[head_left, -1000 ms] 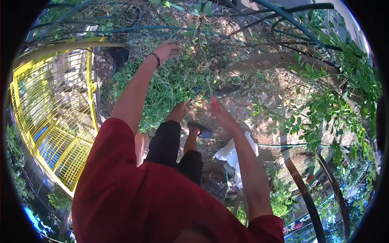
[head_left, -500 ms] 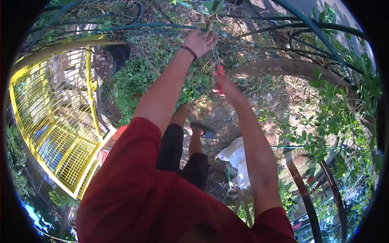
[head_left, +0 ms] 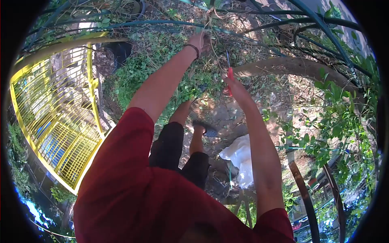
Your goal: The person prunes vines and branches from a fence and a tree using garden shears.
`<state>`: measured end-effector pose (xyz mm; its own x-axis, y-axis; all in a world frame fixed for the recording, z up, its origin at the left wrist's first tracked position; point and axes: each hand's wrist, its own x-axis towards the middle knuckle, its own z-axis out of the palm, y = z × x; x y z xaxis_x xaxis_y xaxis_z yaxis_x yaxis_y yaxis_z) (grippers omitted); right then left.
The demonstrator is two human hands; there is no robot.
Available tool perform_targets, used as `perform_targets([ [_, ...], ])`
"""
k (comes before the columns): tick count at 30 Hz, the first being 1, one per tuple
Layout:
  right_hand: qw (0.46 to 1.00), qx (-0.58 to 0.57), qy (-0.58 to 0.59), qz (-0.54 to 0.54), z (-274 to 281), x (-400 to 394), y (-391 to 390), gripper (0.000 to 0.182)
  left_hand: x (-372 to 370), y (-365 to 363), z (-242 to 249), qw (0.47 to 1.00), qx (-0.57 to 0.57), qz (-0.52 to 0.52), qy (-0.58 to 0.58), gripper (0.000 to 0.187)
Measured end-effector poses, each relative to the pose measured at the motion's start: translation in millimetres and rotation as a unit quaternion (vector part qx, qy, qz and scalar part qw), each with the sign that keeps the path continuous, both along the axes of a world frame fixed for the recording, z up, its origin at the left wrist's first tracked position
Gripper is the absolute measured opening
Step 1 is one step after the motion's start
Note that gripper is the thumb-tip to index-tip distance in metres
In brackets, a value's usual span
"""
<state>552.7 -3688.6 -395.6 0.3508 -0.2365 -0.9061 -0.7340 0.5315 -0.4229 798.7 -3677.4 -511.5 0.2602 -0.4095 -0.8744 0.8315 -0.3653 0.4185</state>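
My right hand (head_left: 236, 88) is closed around the red handles of a pair of scissors (head_left: 230, 77). The narrow blades point up and away from me and look close together. My left hand (head_left: 197, 41), a dark band at its wrist, is up and to the left of the scissors, just below a green metal bar (head_left: 162, 24). Its fingers are curled and partly in shadow among thin stems, so what they hold cannot be made out. A pale, thin vine (head_left: 214, 34) hangs between my two hands, apart from the scissor blades.
A yellow metal grille (head_left: 56, 117) stands on the left. To the right, a thick curved branch (head_left: 291, 65) and leafy vines (head_left: 328, 125) cross the space. A white sack (head_left: 240, 158) lies near my feet. Green bars arch overhead and in front, above weedy ground.
My right hand has moved right and slightly down with the scissors, away from my left hand. My left hand has shifted slightly, and its fingers look more curled.
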Motion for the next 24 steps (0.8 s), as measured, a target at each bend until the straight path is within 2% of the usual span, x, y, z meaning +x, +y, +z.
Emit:
perform_targets([
  [1, 1.0, -0.002, 0.005, -0.001, 0, -2, 1, 0.058, 23, 21, -29, 0.977, 0.016, -0.171, -0.128, 0.02],
  [2, 1.0, -0.004, 0.006, -0.003, 2, -5, -1, 0.058, 48, 40, -52, 0.91, 0.029, -0.332, -0.249, 0.02],
  [3, 1.0, -0.012, -0.006, 0.003, 5, -4, 0, 0.061, 63, 50, -45, 0.909, 0.028, -0.333, -0.248, 0.02],
  [6, 0.999, 0.0, -0.007, 0.035, -2, -4, -4, 0.064, 99, 78, 13, 0.98, 0.107, -0.144, -0.087, 0.023],
  [7, 0.998, 0.008, 0.003, 0.064, -8, -2, -12, 0.065, 105, 84, 15, 0.979, 0.105, -0.148, -0.09, 0.023],
  [9, 0.997, -0.007, 0.0, 0.071, -22, 7, -23, 0.065, 111, 96, 16, 0.996, 0.057, -0.06, -0.037, 0.025],
  [10, 0.996, -0.024, 0.0, 0.08, -23, 17, -29, 0.065, 110, 95, 14, 0.996, 0.056, -0.06, -0.037, 0.025],
  [12, 0.997, 0.007, -0.038, 0.073, -19, 33, -44, 0.067, 92, 87, 8, 0.997, -0.021, -0.072, 0.027, 0.027],
  [13, 0.997, -0.01, -0.031, 0.073, -14, 40, -48, 0.067, 79, 70, 22, 0.991, -0.009, -0.13, 0.006, 0.027],
  [14, 0.997, -0.027, -0.024, 0.074, -13, 43, -50, 0.067, 68, 59, 25, 0.992, -0.01, -0.129, 0.009, 0.027],
  [16, 0.998, -0.025, -0.026, 0.061, -27, 43, -45, 0.065, 49, 37, 33, 0.959, -0.057, -0.251, -0.119, 0.035],
  [17, 0.998, -0.022, -0.03, 0.047, -34, 41, -44, 0.064, 40, 25, 41, 0.96, -0.059, -0.248, -0.117, 0.035],
  [19, 0.998, -0.034, -0.02, 0.056, -33, 43, -41, 0.064, 26, 5, 63, 0.867, -0.027, -0.348, -0.355, 0.049],
  [20, 0.997, -0.043, -0.011, 0.063, -33, 42, -39, 0.063, 20, -3, 62, 0.868, -0.026, -0.346, -0.355, 0.049],
  [22, 0.998, -0.025, -0.022, 0.049, -30, 39, -33, 0.063, 12, -16, 41, 0.828, -0.038, -0.312, -0.465, 0.057],
  [23, 0.999, -0.008, -0.033, 0.033, -29, 37, -30, 0.062, 9, -22, 29, 0.828, -0.036, -0.312, -0.464, 0.057],
  [24, 0.999, -0.006, -0.034, 0.034, -29, 36, -28, 0.062, 8, -27, 10, 0.801, -0.018, -0.282, -0.528, 0.042],
])
